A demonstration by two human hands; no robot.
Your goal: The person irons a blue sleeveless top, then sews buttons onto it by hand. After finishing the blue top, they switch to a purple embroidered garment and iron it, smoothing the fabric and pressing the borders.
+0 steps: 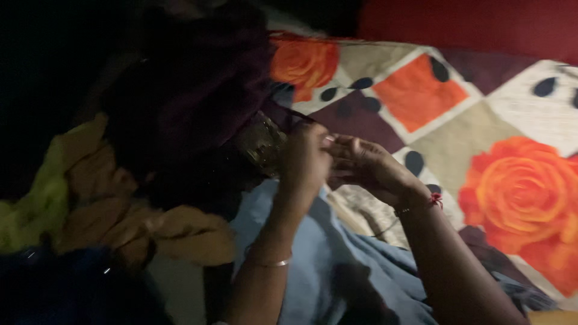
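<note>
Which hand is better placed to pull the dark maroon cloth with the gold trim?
Probably the left hand: its fingers already sit at the gold-trimmed edge of the dark maroon cloth. The right hand lies beside it, farther from the cloth.

The whole view was motion-blurred and dim. The upper left corner lay in darkness, where nothing could be made out. The dark maroon cloth [192, 90] lost its edges in that shadow. The left hand [304, 159] covered part of a gold-patterned strip [262, 141], whose pattern was too blurred to read. Whether the right hand [367, 165] pinched anything could not be told. Both forearms ran off the bottom edge. The rose-printed bedcover [518, 198] was cut by the right edge.
</note>
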